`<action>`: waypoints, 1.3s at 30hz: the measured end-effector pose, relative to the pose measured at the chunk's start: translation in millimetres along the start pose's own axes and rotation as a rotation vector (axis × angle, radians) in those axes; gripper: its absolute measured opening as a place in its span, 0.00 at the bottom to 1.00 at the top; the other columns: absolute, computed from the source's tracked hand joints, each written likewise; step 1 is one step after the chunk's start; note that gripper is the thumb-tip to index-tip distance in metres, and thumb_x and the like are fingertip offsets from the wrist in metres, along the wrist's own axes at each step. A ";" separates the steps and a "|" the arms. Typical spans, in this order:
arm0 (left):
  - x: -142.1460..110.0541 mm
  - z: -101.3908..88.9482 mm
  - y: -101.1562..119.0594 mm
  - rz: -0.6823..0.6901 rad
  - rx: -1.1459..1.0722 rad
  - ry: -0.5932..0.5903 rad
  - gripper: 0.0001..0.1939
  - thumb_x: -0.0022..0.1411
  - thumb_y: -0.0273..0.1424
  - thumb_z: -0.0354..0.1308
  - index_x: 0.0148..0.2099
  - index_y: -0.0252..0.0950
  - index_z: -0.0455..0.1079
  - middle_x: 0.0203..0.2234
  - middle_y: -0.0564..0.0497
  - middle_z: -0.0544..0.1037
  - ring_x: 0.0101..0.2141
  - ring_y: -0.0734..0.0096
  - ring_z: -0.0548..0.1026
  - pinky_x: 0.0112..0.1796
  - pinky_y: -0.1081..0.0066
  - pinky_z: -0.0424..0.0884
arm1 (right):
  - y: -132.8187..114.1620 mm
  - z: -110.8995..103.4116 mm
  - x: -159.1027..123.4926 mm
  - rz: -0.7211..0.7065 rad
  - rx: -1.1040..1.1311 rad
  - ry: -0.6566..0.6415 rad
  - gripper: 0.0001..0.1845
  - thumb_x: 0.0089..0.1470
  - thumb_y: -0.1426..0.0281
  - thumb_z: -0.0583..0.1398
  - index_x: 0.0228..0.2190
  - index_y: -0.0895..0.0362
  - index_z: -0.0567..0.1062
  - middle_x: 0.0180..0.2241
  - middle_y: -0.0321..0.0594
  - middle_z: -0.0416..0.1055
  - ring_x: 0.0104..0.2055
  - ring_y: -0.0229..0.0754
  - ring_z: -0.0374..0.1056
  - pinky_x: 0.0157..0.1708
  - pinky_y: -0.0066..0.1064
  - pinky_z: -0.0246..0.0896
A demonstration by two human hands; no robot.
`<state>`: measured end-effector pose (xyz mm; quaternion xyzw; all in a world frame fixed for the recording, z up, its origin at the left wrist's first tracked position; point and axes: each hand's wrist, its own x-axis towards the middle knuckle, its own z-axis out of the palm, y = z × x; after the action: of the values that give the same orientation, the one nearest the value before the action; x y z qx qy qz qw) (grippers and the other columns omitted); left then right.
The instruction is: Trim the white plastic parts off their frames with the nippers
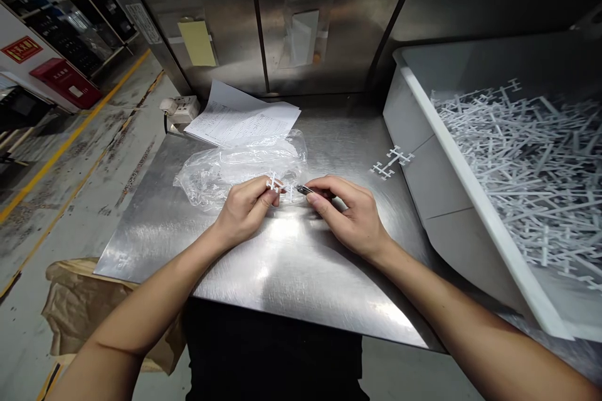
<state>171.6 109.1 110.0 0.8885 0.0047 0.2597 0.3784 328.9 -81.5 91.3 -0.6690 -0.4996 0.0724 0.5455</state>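
My left hand point(247, 210) pinches a small white plastic sprue point(273, 183) between thumb and fingers, its branched end sticking up. My right hand point(350, 210) is closed on a pair of small dark nippers point(303, 189), mostly hidden by the fingers. The tip of the nippers points left, close to the sprue's right-hand branches; I cannot tell whether they touch. Just behind both hands lies a crumpled clear plastic bag point(221, 169) on the steel table point(263, 269). Another white sprue point(392, 163) rests flat on the table to the right of my right hand.
A large grey bin point(470, 178) heaped with white plastic sprues point(531, 169) stands at the right. Printed papers point(239, 116) and a power socket block point(183, 109) sit at the back left. Brown paper point(84, 307) lies below the table's left edge. A steel panel rises behind.
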 end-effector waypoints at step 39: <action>-4.3 -1.5 -5.8 0.146 0.532 -0.152 0.13 0.79 0.32 0.55 0.38 0.38 0.73 0.26 0.52 0.79 0.27 0.69 0.75 0.30 0.68 0.61 | 5.1 0.8 0.8 0.274 0.038 -0.179 0.09 0.69 0.64 0.65 0.37 0.54 0.85 0.30 0.36 0.82 0.30 0.42 0.72 0.31 0.34 0.61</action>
<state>168.3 113.4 104.9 0.9714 -0.0195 0.2087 0.1118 331.8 -79.9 87.3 -0.7116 -0.4486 0.2148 0.4962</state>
